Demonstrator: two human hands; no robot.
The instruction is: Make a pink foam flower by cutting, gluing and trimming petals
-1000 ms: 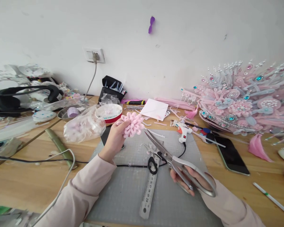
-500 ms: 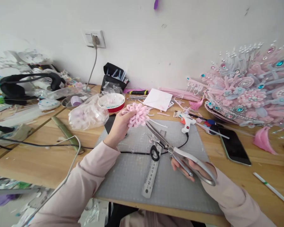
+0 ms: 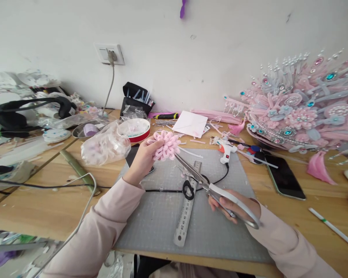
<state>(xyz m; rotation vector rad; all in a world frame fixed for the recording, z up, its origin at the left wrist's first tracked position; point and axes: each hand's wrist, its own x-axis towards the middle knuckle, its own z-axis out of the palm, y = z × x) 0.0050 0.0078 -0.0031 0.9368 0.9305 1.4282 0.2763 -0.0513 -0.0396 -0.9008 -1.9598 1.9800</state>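
Observation:
A looped pink fuzzy flower [image 3: 168, 146] is pinched in my left hand [image 3: 143, 159], above the far edge of the grey cutting mat [image 3: 150, 220]. My right hand [image 3: 234, 204] is wrapped around the handles of large metal scissors [image 3: 203, 180]. Their blade tips reach the flower's lower right side; whether they touch it I cannot tell. Below the blades, a steel ruler [image 3: 184, 220] lies on the mat, with a small black-handled tool [image 3: 188, 190] across it.
At the right stand a pink jewelled headdress [image 3: 295, 108], a phone [image 3: 287, 177] and a white glue gun [image 3: 226, 151]. Behind my left hand are a red-rimmed bowl [image 3: 137, 136] and a plastic bag [image 3: 104, 144]. A black cable [image 3: 162, 190] crosses the mat.
The scissor blades have closed somewhat, and the handles have drawn nearer each other. The flower has turned slightly in my left hand. The whole view has shifted a little.

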